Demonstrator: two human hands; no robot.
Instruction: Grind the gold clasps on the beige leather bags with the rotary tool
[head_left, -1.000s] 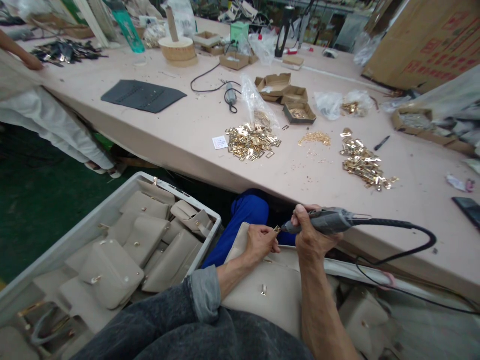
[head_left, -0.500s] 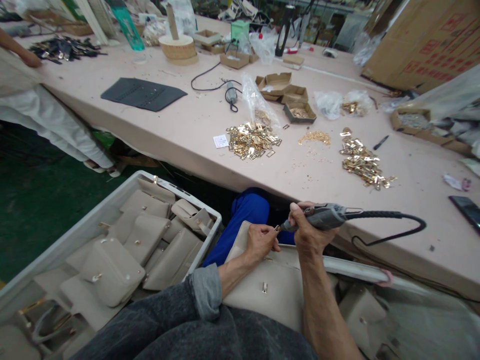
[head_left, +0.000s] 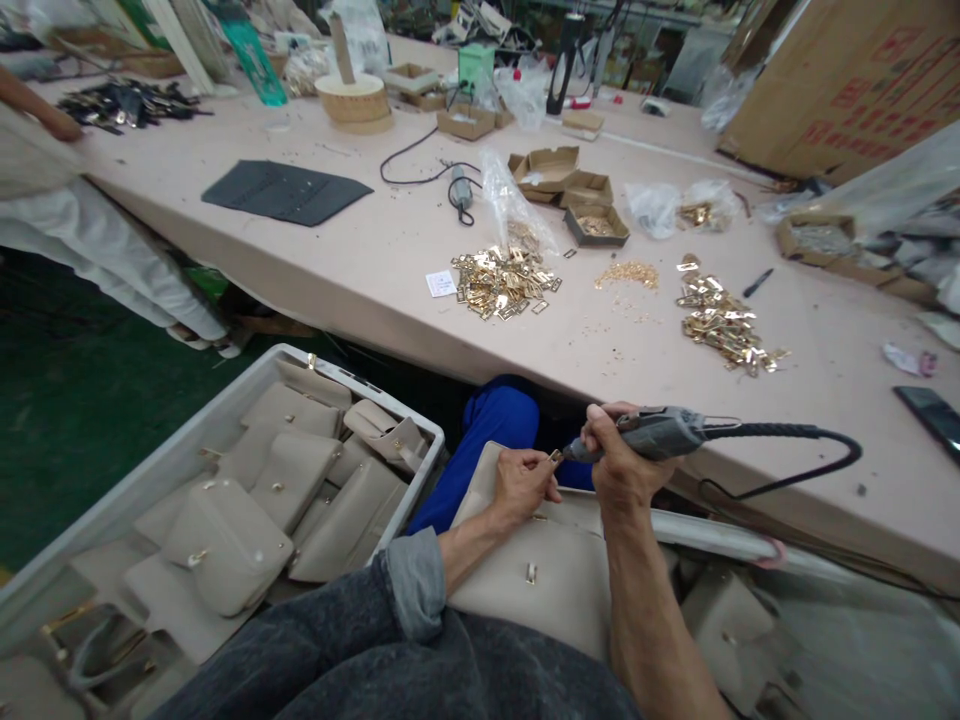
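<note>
Pose holds: left hand [head_left: 521,484] still pinches gold fitting [head_left: 555,456], right hand [head_left: 619,462] grips power tool [head_left: 664,433], so work seems unfinished.

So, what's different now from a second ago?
Very little: the black cord trailing from the grey handheld power tool has shifted slightly up and left in view. Nothing was taken up or let go: the right hand still grips the tool, the left hand the small gold metal piece.

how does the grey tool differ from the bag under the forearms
The tool is slim and grey, the bag broad and beige. The right grip holds the tool up; the bag lies lower. The tool trails a black cord; the bag bears a metal fitting.
</note>
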